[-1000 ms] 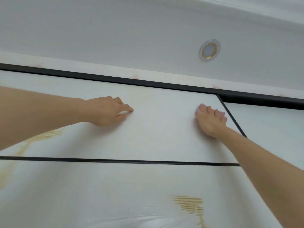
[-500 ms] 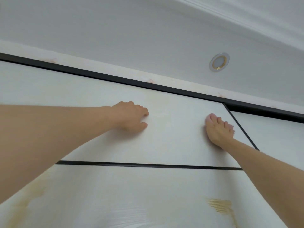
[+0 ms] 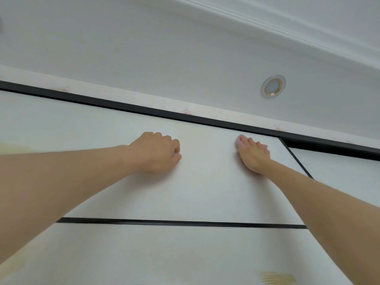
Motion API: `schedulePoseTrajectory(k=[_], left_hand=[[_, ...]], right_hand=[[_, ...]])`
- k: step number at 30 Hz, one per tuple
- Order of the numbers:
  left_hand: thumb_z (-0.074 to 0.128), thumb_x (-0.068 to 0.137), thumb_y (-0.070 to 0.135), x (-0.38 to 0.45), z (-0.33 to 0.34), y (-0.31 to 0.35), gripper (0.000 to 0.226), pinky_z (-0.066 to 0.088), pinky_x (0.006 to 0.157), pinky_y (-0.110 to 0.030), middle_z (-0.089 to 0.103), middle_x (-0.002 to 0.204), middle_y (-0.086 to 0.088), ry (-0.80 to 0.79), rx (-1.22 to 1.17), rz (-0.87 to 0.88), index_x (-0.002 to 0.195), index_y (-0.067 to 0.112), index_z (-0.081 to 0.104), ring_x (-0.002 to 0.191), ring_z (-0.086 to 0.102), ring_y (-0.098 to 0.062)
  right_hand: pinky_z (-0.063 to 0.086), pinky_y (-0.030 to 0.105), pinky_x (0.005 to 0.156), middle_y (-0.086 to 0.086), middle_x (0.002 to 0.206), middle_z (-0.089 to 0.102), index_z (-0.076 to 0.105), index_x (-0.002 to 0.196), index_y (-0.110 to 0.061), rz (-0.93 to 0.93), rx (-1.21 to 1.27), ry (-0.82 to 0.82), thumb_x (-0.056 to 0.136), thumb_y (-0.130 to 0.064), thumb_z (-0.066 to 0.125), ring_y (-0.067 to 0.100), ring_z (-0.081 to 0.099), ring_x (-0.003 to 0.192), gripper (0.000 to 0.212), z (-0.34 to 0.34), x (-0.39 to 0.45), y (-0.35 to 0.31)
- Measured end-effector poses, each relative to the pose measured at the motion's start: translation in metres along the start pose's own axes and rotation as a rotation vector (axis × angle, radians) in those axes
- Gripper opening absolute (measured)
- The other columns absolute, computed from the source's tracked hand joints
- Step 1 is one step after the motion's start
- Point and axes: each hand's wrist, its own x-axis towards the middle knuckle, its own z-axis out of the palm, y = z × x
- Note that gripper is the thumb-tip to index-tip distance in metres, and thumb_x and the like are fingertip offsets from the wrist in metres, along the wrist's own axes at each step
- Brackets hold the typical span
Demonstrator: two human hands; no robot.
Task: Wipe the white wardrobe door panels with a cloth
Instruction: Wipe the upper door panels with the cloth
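White door panel [image 3: 205,182]: left hand [image 3: 156,153] curled (empty), right hand [image 3: 254,155] flat, pressing.

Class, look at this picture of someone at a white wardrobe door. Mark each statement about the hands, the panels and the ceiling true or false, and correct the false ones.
1. Both hands are on the top panel. True.
2. The right hand lies flat with straight fingers. True.
3. The left hand is spread flat with all its fingers straight. False: its fingers are curled against the panel.
4. A blue cloth hangs from the right hand. False: no cloth shows in either hand.
5. A round light is set in the ceiling. True.
6. The strip between the two panels is white. False: it is black.
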Motion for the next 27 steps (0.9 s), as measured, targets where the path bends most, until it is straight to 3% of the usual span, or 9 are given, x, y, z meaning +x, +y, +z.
schedulePoseTrajectory(k=[3,9,10,13,15,18,22,25,27], left_hand=[[0.031,0.103,0.049,0.000,0.001,0.005,0.037,0.036,0.100,-0.036,0.056,0.126,0.003,0.019,-0.001,-0.031,0.128,0.028,0.051,0.114,0.048,-0.023],[0.033,0.103,0.031,-0.004,0.000,0.002,0.033,0.036,0.095,-0.034,0.057,0.126,0.005,0.033,-0.086,-0.083,0.128,0.031,0.053,0.114,0.046,-0.020],[0.033,0.103,0.030,-0.006,-0.001,-0.001,0.033,0.036,0.097,-0.034,0.056,0.127,0.007,0.014,-0.103,-0.082,0.130,0.033,0.051,0.115,0.045,-0.018],[0.034,0.103,0.027,-0.011,-0.001,-0.003,0.035,0.036,0.102,-0.034,0.055,0.127,0.009,-0.025,-0.178,-0.106,0.133,0.036,0.049,0.120,0.043,-0.017],[0.033,0.103,0.026,-0.010,0.002,-0.003,0.035,0.038,0.102,-0.035,0.056,0.127,0.009,-0.030,-0.177,-0.102,0.132,0.036,0.049,0.120,0.045,-0.018],[0.032,0.103,0.023,-0.006,0.000,-0.008,0.038,0.040,0.102,-0.036,0.058,0.132,0.010,0.006,-0.186,-0.101,0.134,0.035,0.049,0.120,0.050,-0.021],[0.040,0.098,0.016,-0.009,-0.004,-0.026,0.021,0.046,0.090,-0.039,0.067,0.118,0.003,0.193,-0.315,-0.151,0.106,0.024,0.058,0.103,0.057,-0.024],[0.045,0.095,0.019,-0.017,-0.013,-0.059,0.018,0.046,0.082,-0.038,0.066,0.112,0.000,0.286,-0.186,-0.208,0.106,0.024,0.058,0.098,0.057,-0.025],[0.044,0.099,0.024,-0.025,-0.022,-0.083,0.025,0.044,0.083,-0.036,0.061,0.122,0.000,0.198,-0.166,-0.245,0.119,0.029,0.057,0.102,0.054,-0.023]], right_hand=[[0.025,0.048,0.103,0.001,0.121,0.046,0.039,0.109,-0.023,0.033,0.089,0.028,0.089,-0.033,0.012,0.034,0.038,0.120,0.035,0.009,0.004,-0.040],[0.025,0.038,0.106,-0.002,0.138,0.037,0.019,0.155,-0.024,-0.941,-0.104,-0.119,0.094,-0.033,0.013,0.027,0.033,0.120,0.061,0.013,-0.053,-0.072],[0.027,0.041,0.107,0.000,0.136,0.042,0.025,0.151,-0.024,-0.886,-0.112,-0.124,0.092,-0.036,0.011,0.029,0.037,0.120,0.062,0.007,-0.032,-0.052],[0.030,0.052,0.108,0.008,0.133,0.051,0.043,0.123,-0.023,-0.056,0.030,-0.035,0.088,-0.044,0.013,0.038,0.044,0.125,0.051,-0.008,0.035,0.018],[0.025,0.053,0.111,0.010,0.145,0.046,0.044,0.128,-0.019,0.242,-0.015,0.070,0.093,-0.038,0.015,0.042,0.037,0.135,0.049,-0.003,0.046,0.018],[0.023,0.054,0.116,0.013,0.152,0.041,0.041,0.142,-0.012,0.114,0.029,0.058,0.098,-0.030,0.019,0.044,0.031,0.142,0.052,0.015,0.042,-0.067],[0.019,0.056,0.113,0.006,0.147,0.044,0.039,0.141,-0.018,-0.481,0.063,-0.083,0.104,-0.030,0.020,0.038,0.031,0.141,0.043,0.031,0.000,-0.179],[0.026,0.049,0.109,-0.006,0.112,0.054,0.049,0.124,-0.030,-0.835,0.156,-0.209,0.107,-0.039,0.021,0.028,0.041,0.118,0.034,0.024,-0.035,-0.183],[0.032,0.050,0.104,-0.005,0.097,0.054,0.049,0.105,-0.029,-0.736,0.184,-0.170,0.104,-0.043,0.022,0.029,0.045,0.105,0.030,0.016,-0.013,-0.142]])
